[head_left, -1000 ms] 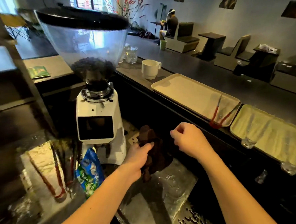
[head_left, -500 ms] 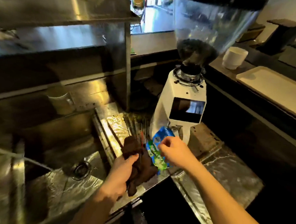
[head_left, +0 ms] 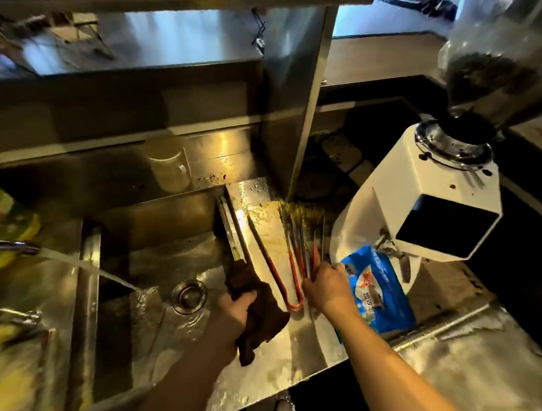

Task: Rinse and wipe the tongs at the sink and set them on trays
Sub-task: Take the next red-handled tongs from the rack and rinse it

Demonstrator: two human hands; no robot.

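Red-handled metal tongs (head_left: 274, 268) lie on the wet steel counter right of the sink (head_left: 154, 255). More tongs (head_left: 305, 248) lie bunched beside them, tips pointing away. My right hand (head_left: 326, 286) closes around the red ends of that bunch. My left hand (head_left: 234, 313) grips a dark brown cloth (head_left: 258, 308) over the sink's right edge. Water streams from the tap (head_left: 10, 248) into the basin near the drain (head_left: 189, 296). No trays are in view.
A white coffee grinder (head_left: 419, 219) with a bean hopper stands right of the tongs. A blue packet (head_left: 375, 289) leans at its base. A yellow bottle (head_left: 1, 225) sits at the left, a pale cup (head_left: 168, 165) behind the sink. Steel shelves overhang.
My view swung left from the counter trays to the sink. My right hand moved from the blue packet onto the bunched tongs. My left hand kept the cloth.
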